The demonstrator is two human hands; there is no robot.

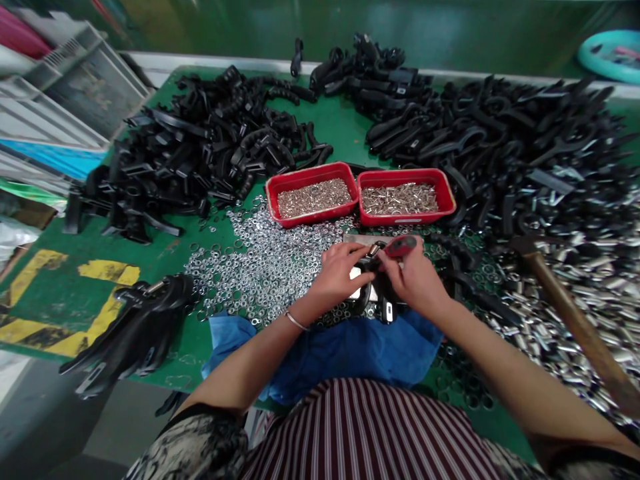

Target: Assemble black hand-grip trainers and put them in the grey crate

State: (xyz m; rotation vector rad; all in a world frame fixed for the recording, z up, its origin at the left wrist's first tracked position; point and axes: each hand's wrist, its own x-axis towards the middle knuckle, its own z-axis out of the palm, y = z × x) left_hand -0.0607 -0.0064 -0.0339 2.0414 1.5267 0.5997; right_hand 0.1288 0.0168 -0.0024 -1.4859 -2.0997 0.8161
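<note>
My left hand (343, 272) grips a black plastic handle part (370, 293) over a small metal plate in front of me. At the part's upper end sits a shiny metal piece (373, 251), close to my fingertips. My right hand (415, 277) is wrapped round a red-handled tool (401, 246); its working end is hidden by my fingers and the part. Both hands meet at the black part. Just beyond them stand two red trays: the left tray (313, 219) holds tiny metal pieces, the right tray (405, 219) small metal pins.
Loose nuts and washers (270, 267) spread to the left. Black parts are heaped at the left (200, 147) and right (500, 127). A hammer (575, 313) lies over metal sleeves at right. A blue cloth (350, 353) lines the near edge; stacked black parts (140, 333) overhang it.
</note>
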